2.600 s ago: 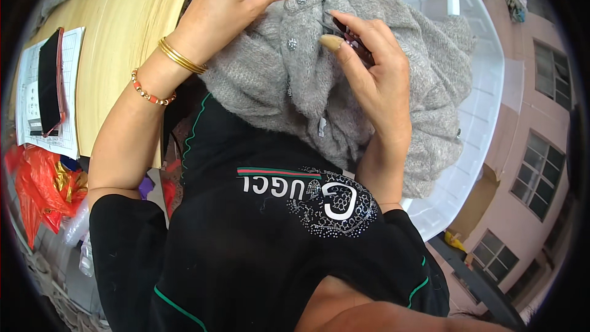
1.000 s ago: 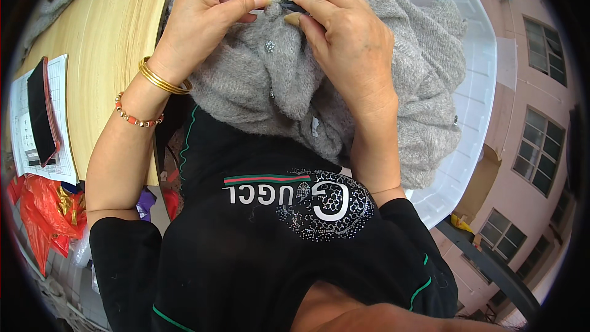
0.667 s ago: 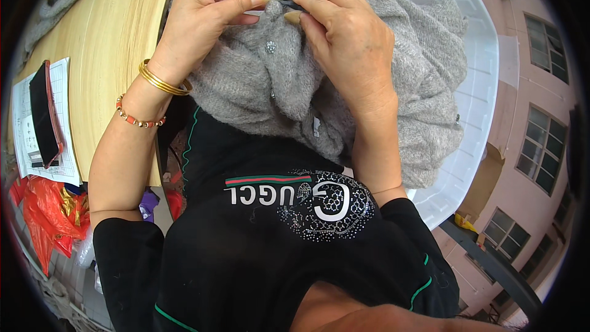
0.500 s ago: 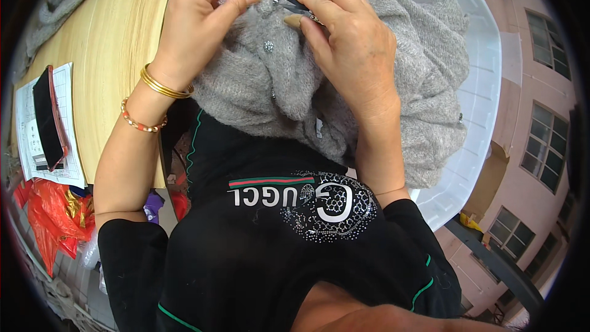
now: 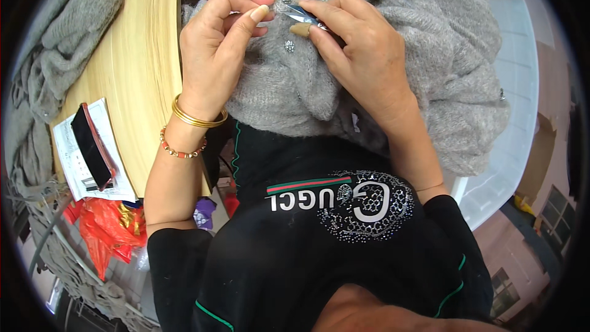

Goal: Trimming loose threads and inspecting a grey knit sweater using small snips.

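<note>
Lowered, left hand [image 5: 216,43] pinches closed, contents unclear; right hand [image 5: 370,43] curls round small scissors [image 5: 302,18], handles hidden.

The pale wood table [image 5: 144,67] has grey knits [image 5: 74,37] heaped along its left edge, hanging over it. Papers [image 5: 74,160] lie at the near left corner, with a black slab [image 5: 91,146], reddish along one edge, slanting across them. A white tub [image 5: 521,80] bears a grey garment [image 5: 442,43], which covers its left edge.
</note>
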A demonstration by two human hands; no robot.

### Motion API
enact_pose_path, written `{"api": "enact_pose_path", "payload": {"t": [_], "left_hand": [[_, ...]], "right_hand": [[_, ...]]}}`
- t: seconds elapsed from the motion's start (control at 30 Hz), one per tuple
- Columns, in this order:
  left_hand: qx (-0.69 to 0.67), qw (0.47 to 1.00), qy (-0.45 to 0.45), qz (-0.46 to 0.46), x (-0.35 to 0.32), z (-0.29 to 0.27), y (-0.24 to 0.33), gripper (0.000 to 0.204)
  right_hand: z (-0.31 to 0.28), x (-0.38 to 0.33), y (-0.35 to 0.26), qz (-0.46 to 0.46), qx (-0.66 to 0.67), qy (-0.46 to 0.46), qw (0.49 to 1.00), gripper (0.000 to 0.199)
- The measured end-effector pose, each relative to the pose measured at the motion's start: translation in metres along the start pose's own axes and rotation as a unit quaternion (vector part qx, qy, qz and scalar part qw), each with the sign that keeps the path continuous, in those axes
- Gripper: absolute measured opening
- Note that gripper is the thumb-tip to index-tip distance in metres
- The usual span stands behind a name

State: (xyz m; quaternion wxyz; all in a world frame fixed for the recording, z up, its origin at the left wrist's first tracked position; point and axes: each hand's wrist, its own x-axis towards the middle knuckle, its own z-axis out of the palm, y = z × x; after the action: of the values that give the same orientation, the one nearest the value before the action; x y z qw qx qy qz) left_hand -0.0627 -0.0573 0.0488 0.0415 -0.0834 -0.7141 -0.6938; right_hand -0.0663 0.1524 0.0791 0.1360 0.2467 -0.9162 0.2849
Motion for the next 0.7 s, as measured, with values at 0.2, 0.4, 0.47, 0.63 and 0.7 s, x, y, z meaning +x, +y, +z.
{"api": "enact_pose_path", "payload": {"t": [0.2, 0.4, 0.47, 0.63, 0.7], "left_hand": [[-0.059, 0.998, 0.002, -0.023, 0.0, 0.008, 0.005, 0.006], [-0.047, 0.999, 0.007, -0.009, -0.003, 0.012, 0.006, 0.006], [-0.044, 0.999, 0.003, -0.001, -0.003, 0.012, 0.006, 0.007], [0.001, 1.0, 0.009, 0.013, -0.003, 0.013, 0.002, 0.005], [0.017, 1.0, 0.014, 0.019, -0.003, 0.016, 0.003, 0.004]], "right_hand": [[0.004, -0.004, 0.006, 0.009, 0.051, 0.027, 0.998, 0.03], [0.007, -0.004, 0.005, 0.021, 0.075, 0.03, 0.996, 0.031], [0.008, -0.003, 0.006, 0.027, 0.073, 0.038, 0.996, 0.023], [0.011, -0.003, 0.01, 0.017, 0.073, 0.046, 0.996, 0.026], [0.01, -0.004, 0.009, 0.016, 0.075, 0.046, 0.996, 0.03]]}}
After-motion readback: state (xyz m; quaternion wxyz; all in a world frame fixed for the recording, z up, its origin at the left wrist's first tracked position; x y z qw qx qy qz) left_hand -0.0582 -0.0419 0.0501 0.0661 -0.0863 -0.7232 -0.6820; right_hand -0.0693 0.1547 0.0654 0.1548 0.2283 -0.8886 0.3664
